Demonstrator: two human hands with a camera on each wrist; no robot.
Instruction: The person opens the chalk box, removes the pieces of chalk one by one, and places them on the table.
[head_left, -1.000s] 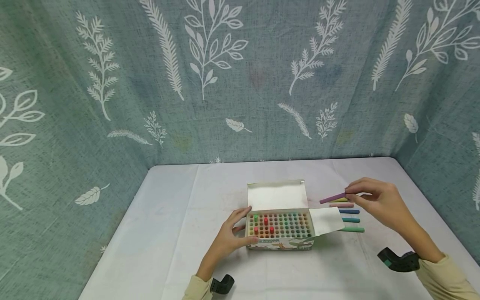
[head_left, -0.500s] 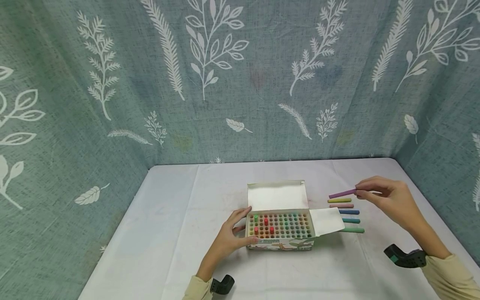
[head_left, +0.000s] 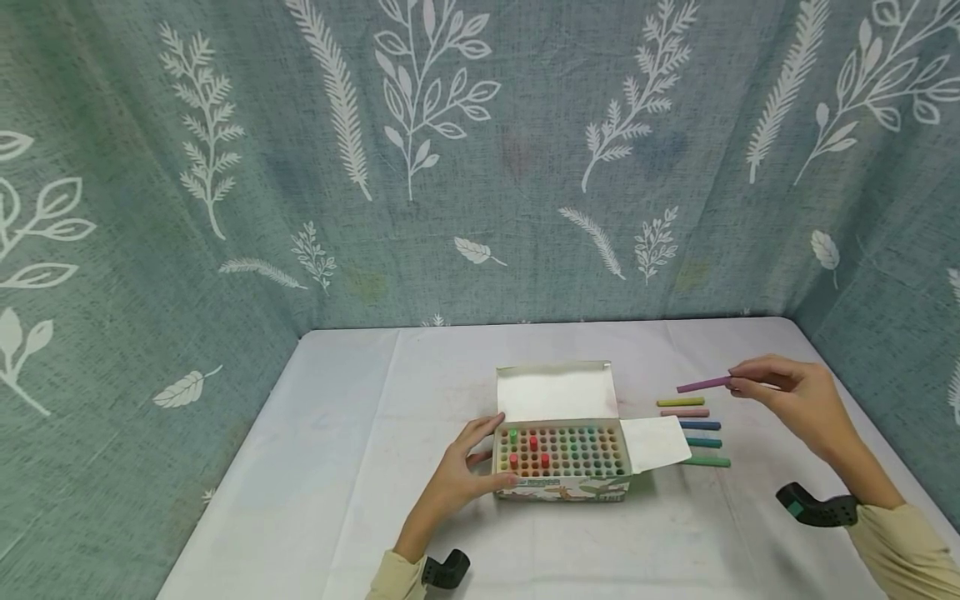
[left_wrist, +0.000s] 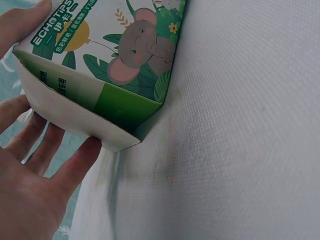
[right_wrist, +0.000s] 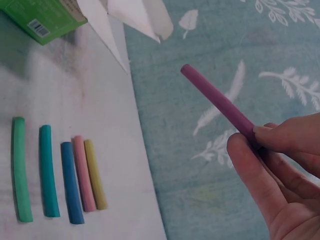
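So, left hand [head_left: 459, 471] grips the box [head_left: 562, 489] at its 9 o'clock end, likely to steady it. Right hand [head_left: 798, 404] pinches the purple stick [head_left: 703, 384] by one end, length free, at box 2 o'clock. Five loose sticks [head_left: 701, 425] row up from 2 to 3; side flap [head_left: 654, 443] hides three sticks' ends. Lid [head_left: 557, 393] stands open at 12.

A blue-green woven fabric curtain [head_left: 540, 292], printed with white leafy sprigs [head_left: 208, 125], feathery fronds [head_left: 337, 100] and single leaves [head_left: 474, 250], hangs behind the straight-edged table [head_left: 307, 483] and along both its sides. White, coarsely woven cloth [left_wrist: 240, 150] covers the table, marked by straight fold creases [head_left: 386, 375] and faint brownish smudges [left_wrist: 169, 155]. Dull reddish, blue and yellowish patches [head_left: 517, 158] tint the curtain's back panel.
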